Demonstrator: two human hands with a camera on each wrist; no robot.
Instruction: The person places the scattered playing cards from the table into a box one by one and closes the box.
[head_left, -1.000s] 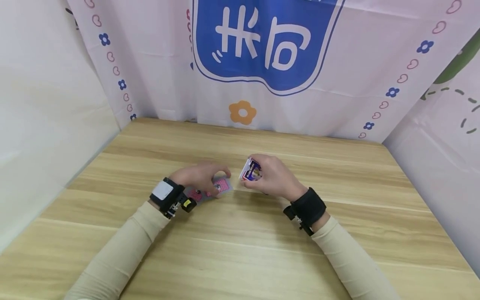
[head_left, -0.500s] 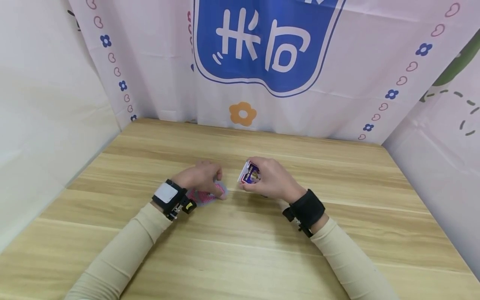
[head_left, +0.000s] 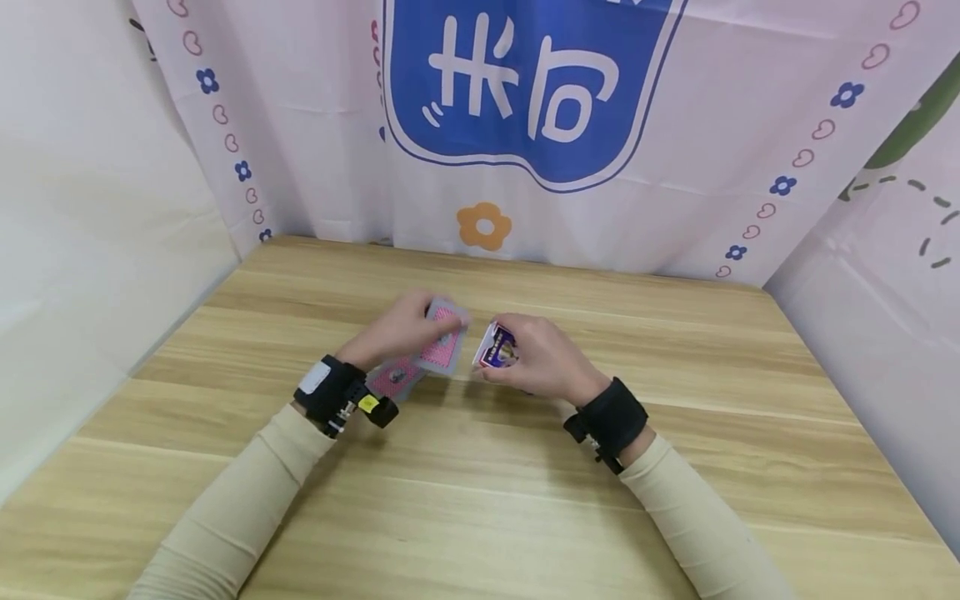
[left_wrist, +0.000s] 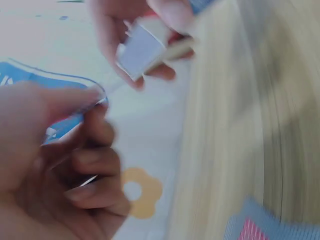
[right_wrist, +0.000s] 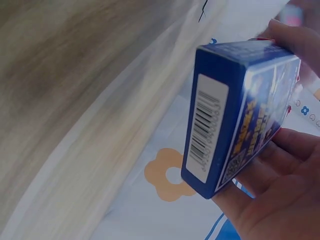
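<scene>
My left hand (head_left: 393,332) pinches a playing card (head_left: 441,357) with a pink patterned back and pale border, thumb on top. In the left wrist view this card shows nearly edge-on and blurred; whether more than one is held, I cannot tell. More pink-backed playing cards (head_left: 393,379) lie on the table beneath that hand. Just to the right, my right hand (head_left: 551,358) grips a small card box (head_left: 498,347) between thumb and fingers, its white end turned toward the left hand. The right wrist view shows the box's blue end with a barcode (right_wrist: 206,127).
The wooden table (head_left: 480,500) runs back to a white cloth (head_left: 337,167) printed with a blue emblem and an orange flower. Pale sheets hang at left and right of the table. Each wrist wears a black strap with a small camera.
My left hand has drawn its fingers together over the cards, then lifted a card off the table, up and toward the box. The right hand stays nearly still around the box.
</scene>
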